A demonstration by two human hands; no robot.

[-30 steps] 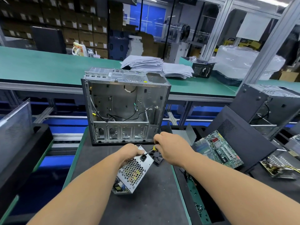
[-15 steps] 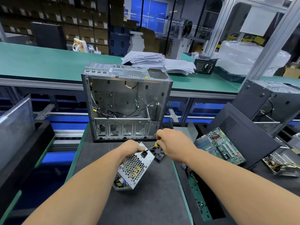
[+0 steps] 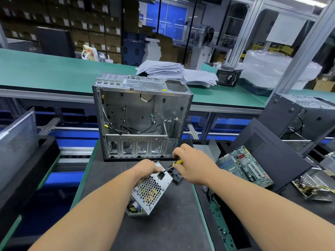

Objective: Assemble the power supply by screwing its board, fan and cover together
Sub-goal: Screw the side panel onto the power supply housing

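My right hand (image 3: 192,164) hides most of the screwdriver (image 3: 176,163); I can't see its tip on the power supply (image 3: 151,192). The fan (image 3: 176,175) behind that is half covered, its far side under my left hand (image 3: 146,168).

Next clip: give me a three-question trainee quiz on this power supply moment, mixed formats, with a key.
1. True or false: the left hand grips the power supply.
2. The right hand holds: A) the fan, B) a yellow-handled screwdriver, C) the green circuit board.
3. Fill in: the small black fan lies on the mat just to the ____ of the power supply.

Key: 1 true; 2 B; 3 right.
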